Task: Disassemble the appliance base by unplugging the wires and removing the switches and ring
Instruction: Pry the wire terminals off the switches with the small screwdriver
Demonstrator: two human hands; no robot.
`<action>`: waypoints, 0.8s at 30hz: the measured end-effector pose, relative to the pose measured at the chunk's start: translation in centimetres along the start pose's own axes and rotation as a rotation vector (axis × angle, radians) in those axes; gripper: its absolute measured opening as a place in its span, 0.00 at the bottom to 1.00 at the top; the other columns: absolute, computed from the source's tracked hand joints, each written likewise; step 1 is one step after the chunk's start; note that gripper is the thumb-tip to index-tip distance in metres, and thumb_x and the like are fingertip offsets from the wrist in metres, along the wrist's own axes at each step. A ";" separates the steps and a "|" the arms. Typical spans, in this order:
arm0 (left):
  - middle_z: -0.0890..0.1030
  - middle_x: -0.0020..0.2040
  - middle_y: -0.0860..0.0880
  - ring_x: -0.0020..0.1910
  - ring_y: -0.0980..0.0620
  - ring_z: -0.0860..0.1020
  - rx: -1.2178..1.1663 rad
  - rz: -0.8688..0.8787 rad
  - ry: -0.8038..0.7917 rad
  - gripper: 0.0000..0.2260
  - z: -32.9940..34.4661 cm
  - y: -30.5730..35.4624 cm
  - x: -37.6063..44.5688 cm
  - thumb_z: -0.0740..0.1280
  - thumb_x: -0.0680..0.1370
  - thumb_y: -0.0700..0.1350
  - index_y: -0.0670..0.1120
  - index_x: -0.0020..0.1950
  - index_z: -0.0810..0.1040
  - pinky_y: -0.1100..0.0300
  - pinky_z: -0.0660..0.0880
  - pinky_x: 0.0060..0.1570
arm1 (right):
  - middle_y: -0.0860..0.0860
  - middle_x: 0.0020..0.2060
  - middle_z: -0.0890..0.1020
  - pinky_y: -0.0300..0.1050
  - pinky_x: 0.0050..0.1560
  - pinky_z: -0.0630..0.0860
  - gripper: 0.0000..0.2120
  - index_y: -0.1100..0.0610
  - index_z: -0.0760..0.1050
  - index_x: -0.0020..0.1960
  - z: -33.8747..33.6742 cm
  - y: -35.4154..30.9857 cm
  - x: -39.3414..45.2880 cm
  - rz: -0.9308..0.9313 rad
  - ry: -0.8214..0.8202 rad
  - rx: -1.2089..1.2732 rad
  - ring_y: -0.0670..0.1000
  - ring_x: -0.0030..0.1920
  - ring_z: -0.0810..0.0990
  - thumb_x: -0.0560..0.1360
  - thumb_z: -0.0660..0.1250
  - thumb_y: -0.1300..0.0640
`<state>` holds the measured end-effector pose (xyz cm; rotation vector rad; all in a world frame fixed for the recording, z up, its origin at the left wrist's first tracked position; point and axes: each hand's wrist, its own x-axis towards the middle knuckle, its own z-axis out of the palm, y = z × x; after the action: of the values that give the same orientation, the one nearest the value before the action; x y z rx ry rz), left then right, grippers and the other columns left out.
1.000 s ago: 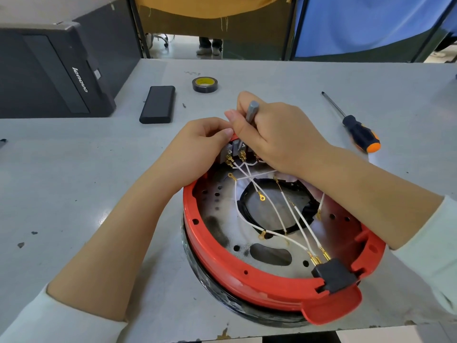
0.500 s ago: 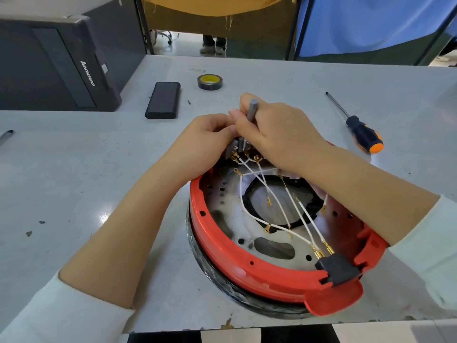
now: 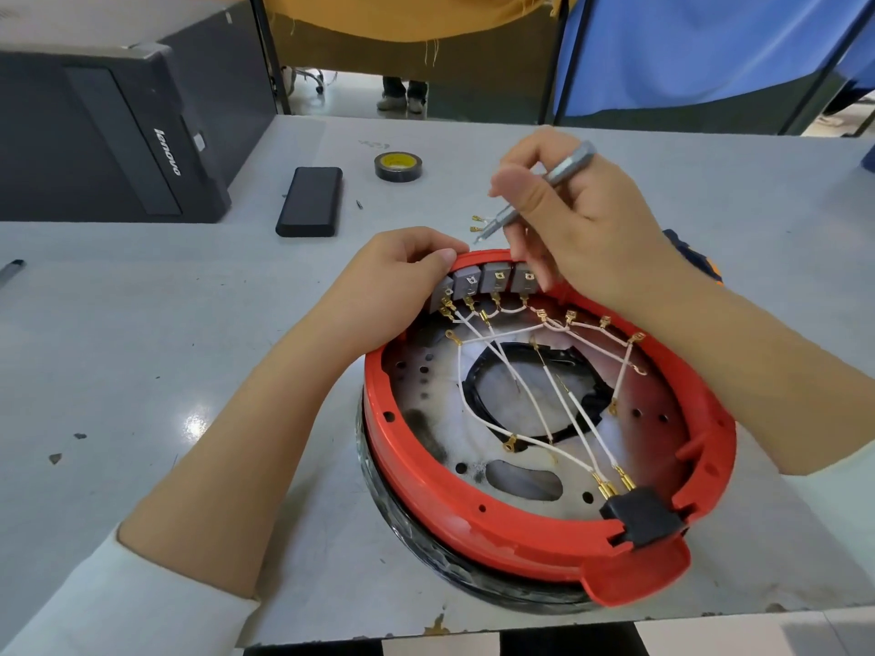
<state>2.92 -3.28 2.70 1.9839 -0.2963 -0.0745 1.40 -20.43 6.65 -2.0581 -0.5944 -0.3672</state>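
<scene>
The red appliance base [image 3: 454, 504] lies upside down on the grey table [image 3: 142, 371], its metal plate facing up. Several grey switches [image 3: 492, 279] sit in a row at its far rim. White wires [image 3: 558, 409] with gold terminals cross the plate; some terminal ends [image 3: 587, 321] hang loose below the rim, others lead to a black connector block [image 3: 639, 516] at the near edge. My left hand [image 3: 393, 286] grips the far rim beside the leftmost switch. My right hand [image 3: 568, 220] holds a small grey metal tool [image 3: 535, 196] raised above the switches, tip pointing down-left.
A black power bank [image 3: 310, 201] and a roll of black tape [image 3: 398, 166] lie at the back. A black computer case [image 3: 109, 134] stands at the far left. An orange-handled screwdriver [image 3: 705, 262] is mostly hidden behind my right arm. Loose gold terminals [image 3: 477, 223] lie behind the base.
My right hand has lifted with the tool, up and away from the switches, uncovering the switch row and several loose wire ends. My left hand stays on the rim.
</scene>
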 end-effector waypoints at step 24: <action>0.82 0.49 0.55 0.50 0.57 0.79 0.010 0.018 0.003 0.09 0.0 0.0 0.0 0.61 0.80 0.46 0.53 0.55 0.80 0.64 0.74 0.52 | 0.46 0.38 0.82 0.50 0.42 0.76 0.17 0.47 0.61 0.35 2.0 -0.4 -2.7 0.268 -0.162 -0.479 0.46 0.38 0.77 0.70 0.70 0.54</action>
<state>2.88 -3.29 2.70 1.9913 -0.3128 -0.0585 -1.04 -19.30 4.57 -2.6096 -0.3357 -0.1957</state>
